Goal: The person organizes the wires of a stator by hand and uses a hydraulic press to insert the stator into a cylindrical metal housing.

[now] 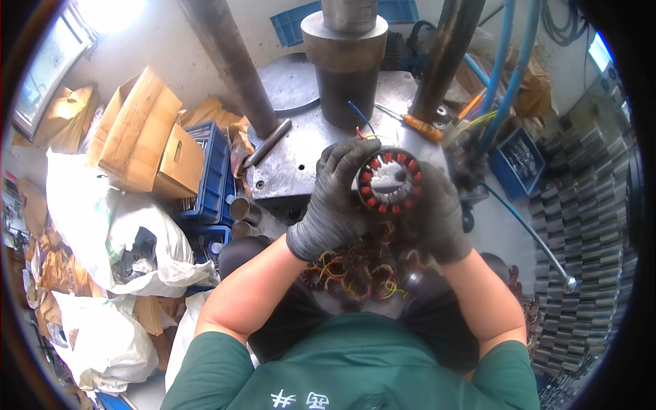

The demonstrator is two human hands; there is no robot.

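A round motor stator, its ring lined with red-covered slots, is held up in front of my chest with its open bore facing me. My left hand, in a dark grey glove, grips its left side with the fingers curled over the top edge. The gloved right hand is closed against its right side, somewhat blurred. Blue, red and yellow lead wires stick up behind the stator. Below my hands lies a heap of wound stators with yellow and red wires, partly hidden by my hands.
Ahead stands a press with a thick steel ram, a metal bed and two columns. A loose rod and a wooden-handled screwdriver lie on the bed. Cardboard boxes and blue crates are left; stacked metal cylinders are right.
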